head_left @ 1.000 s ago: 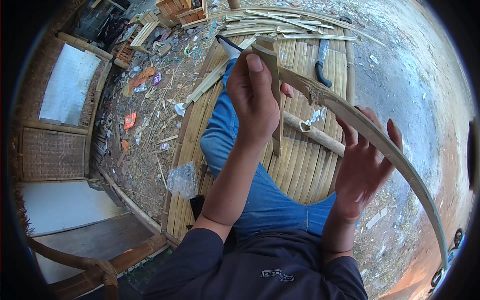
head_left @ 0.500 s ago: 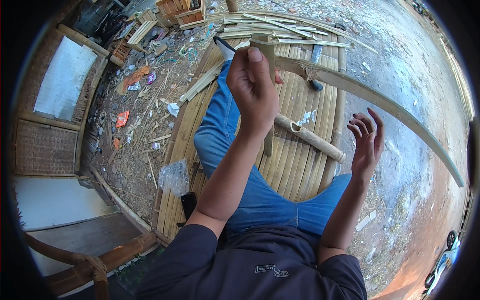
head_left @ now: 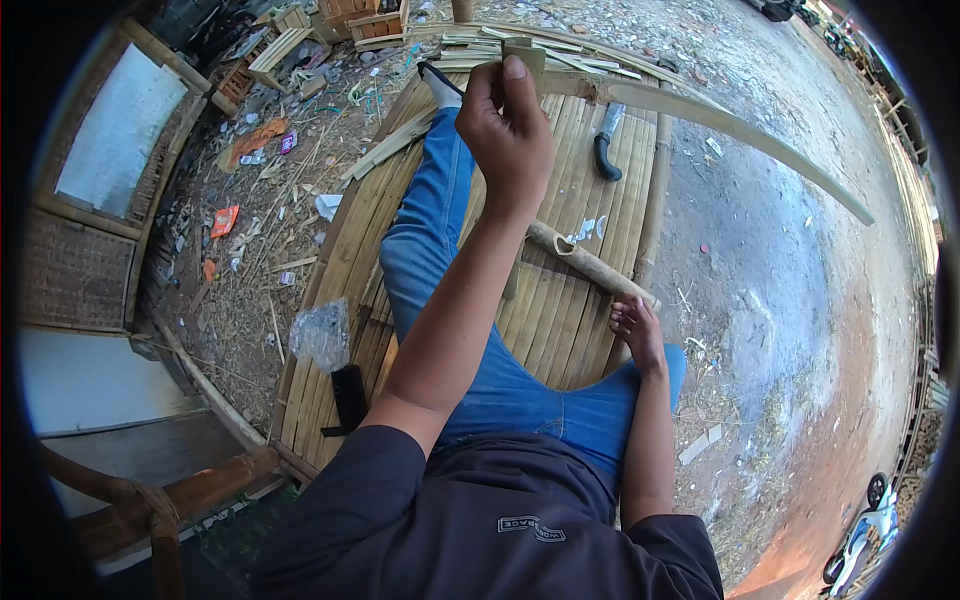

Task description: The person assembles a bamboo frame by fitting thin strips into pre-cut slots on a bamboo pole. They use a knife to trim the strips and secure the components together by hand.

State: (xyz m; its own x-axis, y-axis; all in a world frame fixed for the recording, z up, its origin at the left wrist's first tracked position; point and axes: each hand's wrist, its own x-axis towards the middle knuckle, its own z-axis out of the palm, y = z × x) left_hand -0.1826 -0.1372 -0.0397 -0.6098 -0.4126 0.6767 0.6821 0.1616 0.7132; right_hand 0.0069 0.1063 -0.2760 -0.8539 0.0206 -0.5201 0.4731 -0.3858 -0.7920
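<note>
My left hand [head_left: 508, 135] is raised over the bamboo platform, its thumb and fingers closed on a long, pale bamboo strip [head_left: 720, 115]. The strip curves away to the right, with a rough node near the hand. A flat upright bamboo piece [head_left: 524, 52] shows above the same grip, and its lower part shows beneath the forearm. My right hand [head_left: 638, 328] is low by my right knee, fingers loosely bent and nothing visible in them. It lies at the right end of a hollow bamboo tube [head_left: 590, 262]; whether it touches the tube I cannot tell.
A knife with a black handle [head_left: 605, 158] lies on the slatted bamboo platform [head_left: 560, 345]. Split bamboo strips [head_left: 480, 48] are piled at the far end. A clear plastic bag [head_left: 320, 335] and a black object [head_left: 347, 398] rest at the left edge. Litter covers the ground beyond.
My right hand has come down and left to the tube's end, its fingers more bent. The held strip has shifted up and left with my left hand, uncovering the knife.
</note>
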